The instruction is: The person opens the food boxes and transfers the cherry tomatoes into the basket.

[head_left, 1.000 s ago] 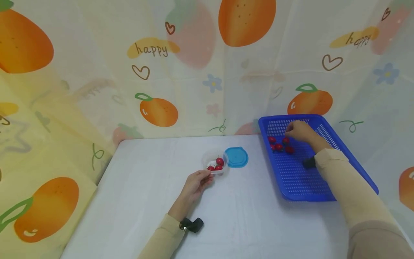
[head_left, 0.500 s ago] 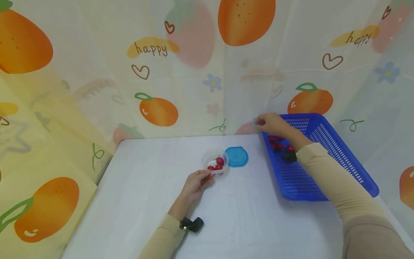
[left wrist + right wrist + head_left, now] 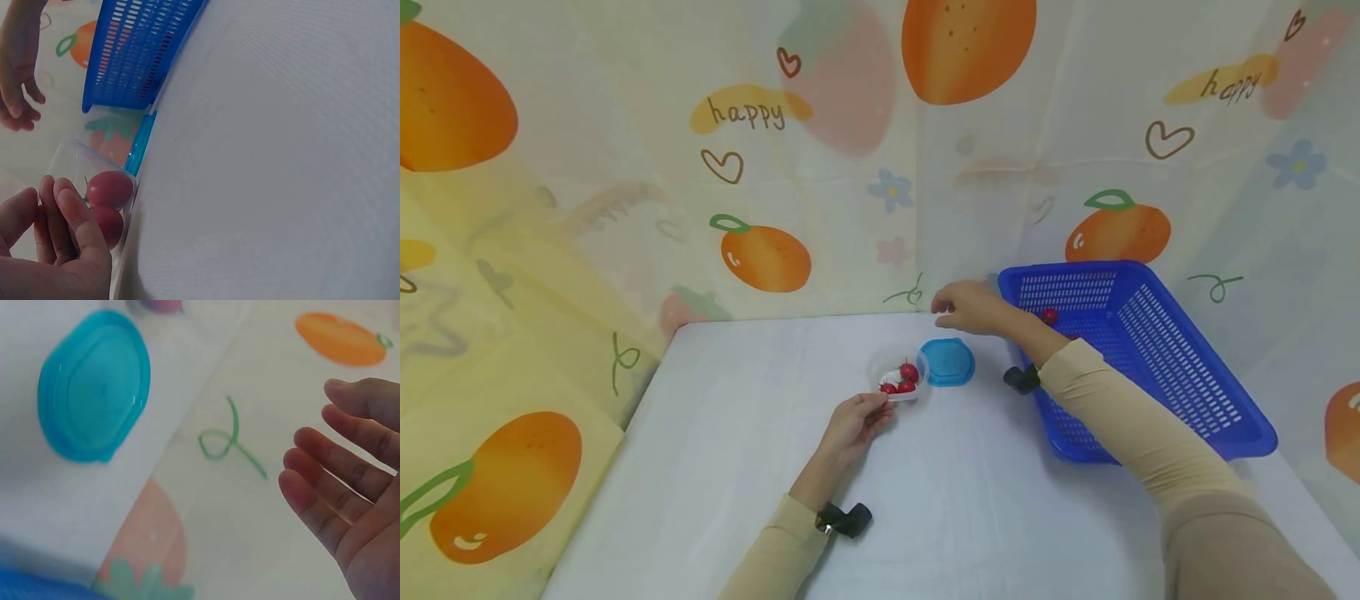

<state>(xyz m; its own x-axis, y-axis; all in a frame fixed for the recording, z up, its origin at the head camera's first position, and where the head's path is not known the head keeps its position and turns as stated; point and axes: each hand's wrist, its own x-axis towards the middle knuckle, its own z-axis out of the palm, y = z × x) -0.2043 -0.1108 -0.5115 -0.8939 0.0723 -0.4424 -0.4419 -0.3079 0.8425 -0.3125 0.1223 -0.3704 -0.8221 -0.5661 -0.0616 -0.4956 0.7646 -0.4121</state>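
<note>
My left hand (image 3: pixel 853 429) pinches the near rim of a clear plastic container (image 3: pixel 876 360). Inside it lie red cherry tomatoes (image 3: pixel 908 372) with green stems; the left wrist view shows a cherry tomato (image 3: pixel 111 190) through the clear wall, close to my fingers (image 3: pixel 78 215). Above and behind the blue lid (image 3: pixel 949 362), my right hand (image 3: pixel 976 308) is in the air, its fingers spread and slightly bent, with nothing visible in them in the right wrist view. The lid lies flat on the table, beside the container.
A blue perforated basket (image 3: pixel 1157 367) stands on the right of the white table (image 3: pixel 737 467), with cherry tomatoes (image 3: pixel 1048 316) partly hidden by my right arm. A fruit-print cloth (image 3: pixel 835 208) hangs behind the table.
My right hand has moved left, out of the basket and across its left rim to above the blue lid. My left hand and the container have stayed in place.
</note>
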